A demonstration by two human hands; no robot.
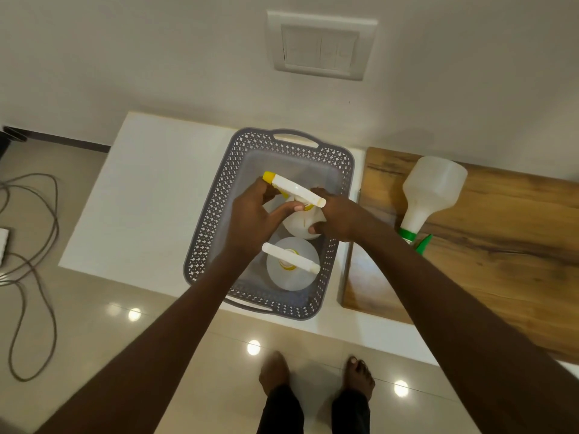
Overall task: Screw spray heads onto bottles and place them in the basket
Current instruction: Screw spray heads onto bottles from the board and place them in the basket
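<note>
Over the grey basket [219,195] my left hand [250,220] pinched the yellow-tipped spray head [294,190] while my right hand [336,220] wrapped the bottle [299,225] beneath it. Another finished bottle [291,267] stood inside; a green-capped bottle [432,189] lay on the wooden board [501,245] at right.

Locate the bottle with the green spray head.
The green-headed bottle lies on its side on the wooden board, right of the grey basket.
</note>
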